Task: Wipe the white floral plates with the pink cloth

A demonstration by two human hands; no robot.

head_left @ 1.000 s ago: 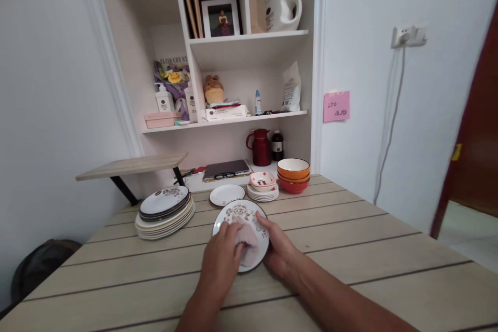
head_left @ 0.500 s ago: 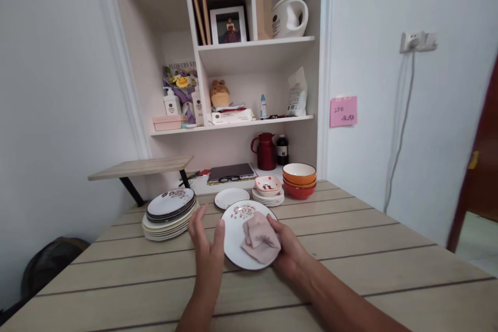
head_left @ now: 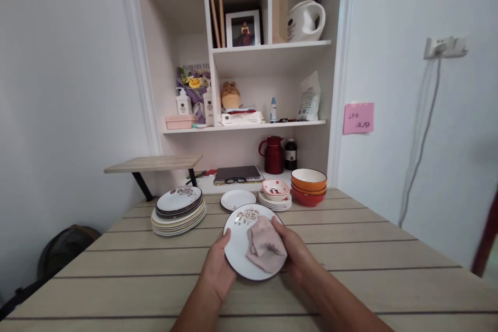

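Observation:
Between my two hands is a white plate (head_left: pixel 235 249) with a dark rim and a brown flower print, tilted toward me above the table. My left hand (head_left: pixel 218 264) grips its left edge, thumb on top and fingers underneath. My right hand (head_left: pixel 294 249) holds the right edge together with a crumpled pinkish cloth (head_left: pixel 266 246) that lies on the plate's face. The fingers of both hands are partly hidden beneath the plate. Behind it, another white plate (head_left: pixel 238 199) with a dark rim lies flat on the table.
A stack of plates (head_left: pixel 179 212) stands at the left, by a small raised wooden shelf (head_left: pixel 155 163). At the back right are small dishes (head_left: pixel 275 197) and stacked orange and red bowls (head_left: pixel 309 187). Farther back stand a red jug (head_left: pixel 273 155), a dark bottle (head_left: pixel 290 154) and a laptop (head_left: pixel 238 173).
My left hand has closed from an open pose beside the plate onto its left edge. My right hand keeps hold of plate and cloth. The view has turned slightly left.

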